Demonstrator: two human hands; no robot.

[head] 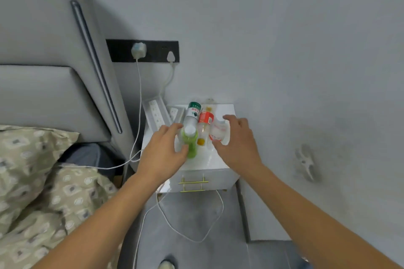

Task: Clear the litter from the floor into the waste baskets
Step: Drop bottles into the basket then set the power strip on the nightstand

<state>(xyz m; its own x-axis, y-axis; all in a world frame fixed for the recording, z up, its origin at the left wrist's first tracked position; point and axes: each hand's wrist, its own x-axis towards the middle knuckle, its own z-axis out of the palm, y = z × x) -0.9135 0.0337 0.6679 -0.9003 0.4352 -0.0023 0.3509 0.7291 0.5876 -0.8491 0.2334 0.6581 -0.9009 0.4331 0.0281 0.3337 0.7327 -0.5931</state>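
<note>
Several plastic bottles stand crowded on a white nightstand (215,160). My left hand (162,153) wraps a green bottle with a white cap (192,145), thumb in front and fingers behind. My right hand (237,144) curls around a clear bottle with a red and white label (218,132). Between and behind them stand a red-labelled bottle with an orange cap (204,123) and a clear bottle with a green label (193,112). No waste basket is in view.
Two white power strips (155,113) lie at the nightstand's back left, with cables (192,238) trailing to the grey floor. A bed with a patterned duvet (43,192) and grey headboard is on the left. A grey wall stands close on the right.
</note>
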